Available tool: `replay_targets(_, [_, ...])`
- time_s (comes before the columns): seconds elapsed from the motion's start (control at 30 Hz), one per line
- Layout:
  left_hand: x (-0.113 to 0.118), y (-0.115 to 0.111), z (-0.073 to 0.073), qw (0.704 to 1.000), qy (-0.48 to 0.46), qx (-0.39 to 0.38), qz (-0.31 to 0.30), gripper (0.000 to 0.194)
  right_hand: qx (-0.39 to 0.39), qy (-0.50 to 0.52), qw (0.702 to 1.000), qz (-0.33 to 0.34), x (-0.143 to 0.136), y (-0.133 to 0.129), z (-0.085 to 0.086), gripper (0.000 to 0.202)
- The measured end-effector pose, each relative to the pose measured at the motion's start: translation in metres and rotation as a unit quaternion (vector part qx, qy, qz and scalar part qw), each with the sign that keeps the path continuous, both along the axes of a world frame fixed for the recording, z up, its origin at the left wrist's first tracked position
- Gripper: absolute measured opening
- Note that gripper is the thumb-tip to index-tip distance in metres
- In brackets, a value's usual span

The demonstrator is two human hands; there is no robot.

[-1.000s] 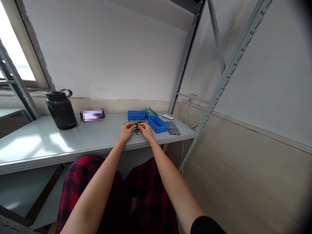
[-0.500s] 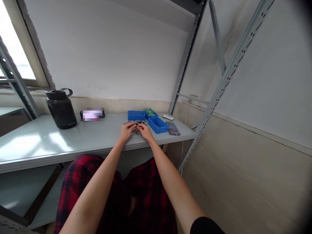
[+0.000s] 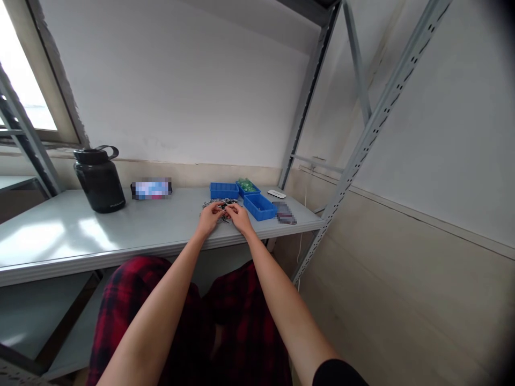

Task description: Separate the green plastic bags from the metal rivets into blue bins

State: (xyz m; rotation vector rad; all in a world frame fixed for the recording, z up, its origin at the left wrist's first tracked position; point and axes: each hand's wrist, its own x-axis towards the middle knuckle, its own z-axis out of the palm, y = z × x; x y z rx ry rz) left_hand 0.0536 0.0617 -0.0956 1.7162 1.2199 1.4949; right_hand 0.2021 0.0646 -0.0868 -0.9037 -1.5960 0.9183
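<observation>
My left hand (image 3: 210,219) and my right hand (image 3: 240,218) meet over a pile of small dark and silvery pieces (image 3: 220,219) on the grey shelf top (image 3: 173,222). The fingers of both hands are closed in a pinch, tips nearly touching. Whatever lies between them is too small to name. Just right of my right hand stands a blue bin (image 3: 261,213) with its open side up. Behind the pile is another blue bin (image 3: 224,191), and next to it a blue bin with green pieces (image 3: 247,185) in it.
On the left stands a large black bottle (image 3: 100,182). A blurred-out device (image 3: 152,189) leans near the wall. To the right of the bins lie a white flat object (image 3: 277,193) and another blurred-out item (image 3: 285,213). A perforated metal post (image 3: 354,155) rises at the right end.
Both hands stay over the pile, with only small finger movements. The picture on the blurred device has changed colour. The view has shifted very slightly.
</observation>
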Motion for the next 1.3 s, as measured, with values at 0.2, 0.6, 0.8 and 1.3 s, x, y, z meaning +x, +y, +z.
replay_targets(0.2, [-0.0003, -0.0035, 0.0034, 0.999, -0.024, -0.016, 0.014, 0.022, 0.006, -0.016, 1.0, -0.006, -0.0004, -0.0003, 0.0, 0.015])
replay_targets(0.6, [-0.0002, -0.0029, 0.0025, 0.999, -0.013, 0.012, 0.039, 0.022, -0.013, 0.018, 0.998, -0.059, 0.002, 0.001, -0.0009, 0.018])
replay_targets(0.8, [-0.0004, -0.0041, 0.0023, 0.999, -0.007, 0.019, 0.042, 0.025, -0.018, 0.053, 0.996, -0.07, 0.0023, 0.0028, -0.0023, 0.018])
replay_targets(1.3, [-0.0017, -0.0027, 0.0019, 0.998, -0.021, 0.017, 0.055, 0.021, -0.019, 0.026, 0.998, -0.049, 0.0018, -0.0012, 0.0016, 0.018])
